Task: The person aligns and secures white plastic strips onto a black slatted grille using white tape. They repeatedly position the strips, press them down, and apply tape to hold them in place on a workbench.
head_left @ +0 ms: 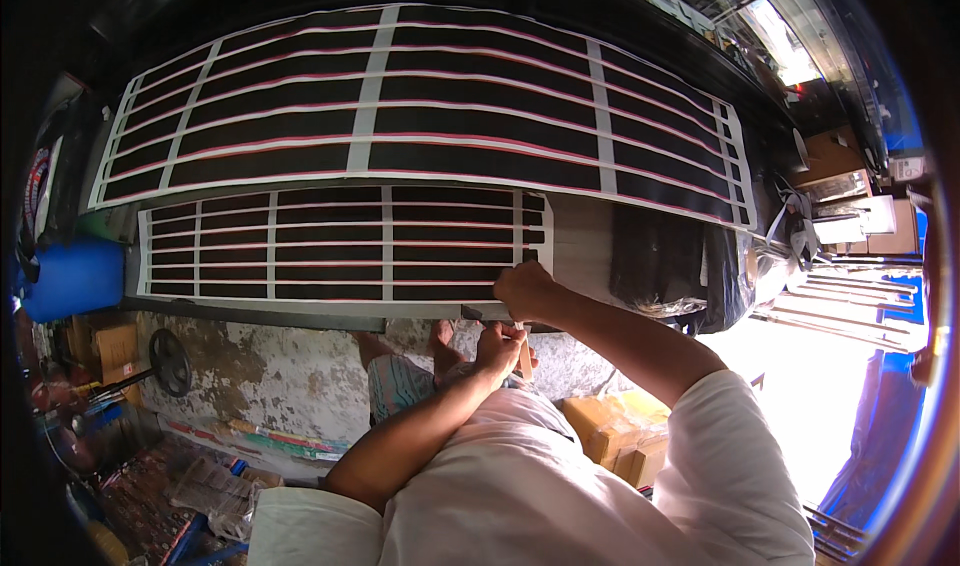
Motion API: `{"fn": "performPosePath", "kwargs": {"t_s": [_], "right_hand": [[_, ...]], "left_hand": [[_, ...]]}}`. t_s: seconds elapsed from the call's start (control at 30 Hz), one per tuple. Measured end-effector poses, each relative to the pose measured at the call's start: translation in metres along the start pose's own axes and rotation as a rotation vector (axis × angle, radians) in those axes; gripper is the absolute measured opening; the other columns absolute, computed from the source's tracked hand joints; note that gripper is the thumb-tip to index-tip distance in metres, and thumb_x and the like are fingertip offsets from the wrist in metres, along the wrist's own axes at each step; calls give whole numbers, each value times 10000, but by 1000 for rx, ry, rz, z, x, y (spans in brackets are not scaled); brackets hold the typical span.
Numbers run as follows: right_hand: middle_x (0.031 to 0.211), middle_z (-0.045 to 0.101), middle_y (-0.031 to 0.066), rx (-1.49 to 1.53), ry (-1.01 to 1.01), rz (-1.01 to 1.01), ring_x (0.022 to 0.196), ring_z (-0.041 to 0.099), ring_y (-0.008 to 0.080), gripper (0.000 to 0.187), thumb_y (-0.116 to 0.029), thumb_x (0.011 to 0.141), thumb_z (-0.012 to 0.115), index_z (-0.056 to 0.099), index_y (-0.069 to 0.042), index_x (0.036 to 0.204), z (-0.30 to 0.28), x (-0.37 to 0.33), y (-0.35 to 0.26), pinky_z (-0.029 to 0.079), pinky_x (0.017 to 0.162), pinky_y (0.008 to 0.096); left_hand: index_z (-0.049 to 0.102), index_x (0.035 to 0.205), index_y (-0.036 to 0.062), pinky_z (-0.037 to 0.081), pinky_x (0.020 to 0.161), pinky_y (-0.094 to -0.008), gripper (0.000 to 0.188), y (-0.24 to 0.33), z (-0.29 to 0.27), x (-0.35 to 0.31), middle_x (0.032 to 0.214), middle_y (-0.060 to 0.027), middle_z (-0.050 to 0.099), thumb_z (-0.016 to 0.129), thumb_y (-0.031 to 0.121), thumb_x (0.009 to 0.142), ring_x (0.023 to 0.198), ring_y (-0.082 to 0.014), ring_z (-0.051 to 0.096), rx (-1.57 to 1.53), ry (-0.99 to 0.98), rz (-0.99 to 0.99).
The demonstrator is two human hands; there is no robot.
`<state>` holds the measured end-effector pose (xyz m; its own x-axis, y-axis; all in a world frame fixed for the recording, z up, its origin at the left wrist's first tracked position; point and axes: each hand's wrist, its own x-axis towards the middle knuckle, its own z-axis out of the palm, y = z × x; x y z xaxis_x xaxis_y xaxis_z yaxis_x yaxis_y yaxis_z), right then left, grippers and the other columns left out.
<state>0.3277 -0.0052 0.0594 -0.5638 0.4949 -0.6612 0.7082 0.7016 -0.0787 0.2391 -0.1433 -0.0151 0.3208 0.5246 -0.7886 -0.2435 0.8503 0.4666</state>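
My left hand is closed just in front of the table's near edge, with its fingertips pinched at the top of a narrow tan strip that hangs downward. My right hand is curled closed directly above it, over the near right corner of the smaller black sheet. Whatever sits inside the right fingers is hidden. A small dark piece shows beside the left hand; what it is cannot be made out. White bands edged with red cross the smaller sheet, which lies flat on the grey table.
Behind lies a longer sheet in the same pattern. Black plastic-wrapped bundles sit at the table's right. A blue container stands at the left, near a dark handwheel. A taped cardboard box is on the floor beside me.
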Motion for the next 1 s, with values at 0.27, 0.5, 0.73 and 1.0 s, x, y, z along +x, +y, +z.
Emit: {"fn": "performPosePath", "kwargs": {"t_s": [0.27, 0.5, 0.73, 1.0], "right_hand": [[852, 790, 148, -3, -34, -31, 844, 803, 330, 214, -230, 713, 842, 831, -95, 878, -1, 4, -10, 632, 679, 458], [937, 810, 133, -27, -54, -41, 899, 809, 309, 262, -221, 702, 901, 844, -106, 930, -5, 13, -14, 641, 698, 463], [952, 803, 162, -8, -129, -22, 906, 805, 327, 287, -274, 735, 889, 839, -81, 942, 1, 6, -1, 640, 732, 479], [937, 797, 171, 203, 69, 279, 925, 791, 350, 236, -306, 860, 748, 815, -84, 906, 59, -44, 14, 634, 766, 488]], "left_hand": [[586, 1085, -15, 631, 521, -414, 182, -4, 4, 4, 749, -149, 727, 636, 159, 1076, 637, -276, 778, 137, 75, 106], [689, 930, 17, 643, 634, -421, 232, -33, 28, 10, 804, -190, 753, 636, 221, 1028, 692, -295, 783, 575, 122, 357], [559, 1167, 8, 610, 564, -381, 146, 36, 48, -46, 778, -142, 718, 612, 103, 1069, 623, -229, 733, 620, -612, 200], [488, 1409, 53, 602, 747, -342, 352, 48, -105, -107, 909, -142, 769, 623, 191, 1115, 828, -183, 751, 388, -272, 387]]}}
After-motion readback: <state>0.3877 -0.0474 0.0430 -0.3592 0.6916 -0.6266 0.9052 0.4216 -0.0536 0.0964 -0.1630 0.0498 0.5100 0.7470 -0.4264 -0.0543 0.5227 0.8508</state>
